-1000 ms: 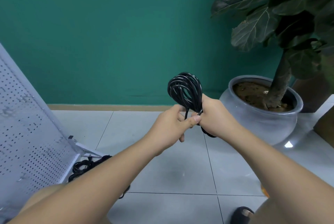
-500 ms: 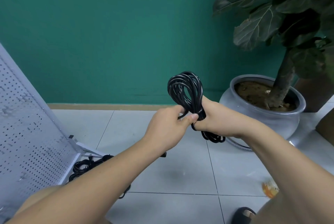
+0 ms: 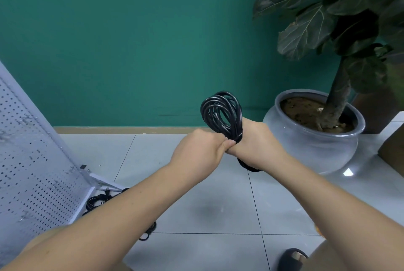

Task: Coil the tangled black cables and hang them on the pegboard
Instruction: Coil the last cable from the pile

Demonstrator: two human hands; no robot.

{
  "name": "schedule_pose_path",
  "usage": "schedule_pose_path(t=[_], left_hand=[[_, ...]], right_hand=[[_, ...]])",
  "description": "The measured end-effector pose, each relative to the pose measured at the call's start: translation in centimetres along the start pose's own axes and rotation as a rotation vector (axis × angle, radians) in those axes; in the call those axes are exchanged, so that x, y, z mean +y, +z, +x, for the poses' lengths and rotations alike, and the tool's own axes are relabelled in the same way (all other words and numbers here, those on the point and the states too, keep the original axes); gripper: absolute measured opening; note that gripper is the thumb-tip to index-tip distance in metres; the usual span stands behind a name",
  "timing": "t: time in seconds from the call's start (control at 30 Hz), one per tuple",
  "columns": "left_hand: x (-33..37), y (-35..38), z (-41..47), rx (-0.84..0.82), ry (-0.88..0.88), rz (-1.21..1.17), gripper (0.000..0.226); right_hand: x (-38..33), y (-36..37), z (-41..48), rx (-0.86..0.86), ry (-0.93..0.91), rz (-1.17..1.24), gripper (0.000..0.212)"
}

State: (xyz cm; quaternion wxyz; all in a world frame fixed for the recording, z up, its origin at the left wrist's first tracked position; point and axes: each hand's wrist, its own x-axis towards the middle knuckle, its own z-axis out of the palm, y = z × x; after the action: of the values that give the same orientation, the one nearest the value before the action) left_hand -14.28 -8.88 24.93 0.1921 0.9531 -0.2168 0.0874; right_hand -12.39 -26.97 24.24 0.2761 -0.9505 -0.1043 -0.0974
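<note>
We see both hands held in the air over glossy grey floor tiles (image 3: 218, 194). The right hand (image 3: 255, 146) grips the waist of the glossy black coiled cable (image 3: 222, 113), fingers curled round it. The left hand (image 3: 201, 152) closes on the same spot, thumb pressed to the strands. Rounded loops stand above the fists, and a short loop pokes out below the right wrist. The hands hide the cable ends. More tangled black cables (image 3: 96, 200) lie at the foot of the white perforated metal pegboard (image 3: 32, 161), partly behind the left forearm. A round grey glazed pot (image 3: 306, 152) sits at right, its plant cropped.

Two hands, left hand (image 3: 197, 153) and right hand (image 3: 256, 147), one coiled cable (image 3: 237, 117), one loose tangle (image 3: 96, 201), one pegboard (image 3: 32, 172), one potted plant (image 3: 317, 148).
</note>
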Motion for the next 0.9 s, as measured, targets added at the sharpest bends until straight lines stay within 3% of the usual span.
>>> schedule_pose_path(t=[0.2, 0.33, 0.43, 0.53, 0.63, 0.8, 0.9], left_hand=[[-0.5, -1.5, 0.0, -0.11, 0.179, 0.261, 0.039], [-0.6, -1.9, -0.3, -0.101, 0.239, 0.33, 0.036], [-0.2, -2.4, -0.9, -0.062, 0.351, 0.274, 0.025], [-0.3, -3.0, -0.6, 0.031, 0.444, 0.176, 0.028], [-0.9, -3.8, 0.5, 0.013, 0.398, 0.094, 0.034], [-3.6, -5.2, 2.2, -0.116, 0.145, -0.218, 0.009], [-5.4, -5.8, 3.0, -0.224, 0.022, -0.358, 0.014]], right_hand=[[0.7, -1.0, 0.6, 0.024, 0.1, -0.009, 0.025], [1.4, -0.3, 1.7, 0.052, 0.15, -0.052, 0.022], [2.1, 0.0, 2.3, 0.052, 0.158, -0.183, 0.022], [1.6, 1.3, 1.8, -0.109, 0.116, -0.338, 0.025], [-0.7, 3.5, 0.1, -0.258, -0.003, -0.374, 0.011], [-3.7, 4.5, -2.4, -0.473, -0.083, -0.236, 0.022], [-4.8, 4.2, -3.3, -0.511, -0.131, -0.17, 0.024]])
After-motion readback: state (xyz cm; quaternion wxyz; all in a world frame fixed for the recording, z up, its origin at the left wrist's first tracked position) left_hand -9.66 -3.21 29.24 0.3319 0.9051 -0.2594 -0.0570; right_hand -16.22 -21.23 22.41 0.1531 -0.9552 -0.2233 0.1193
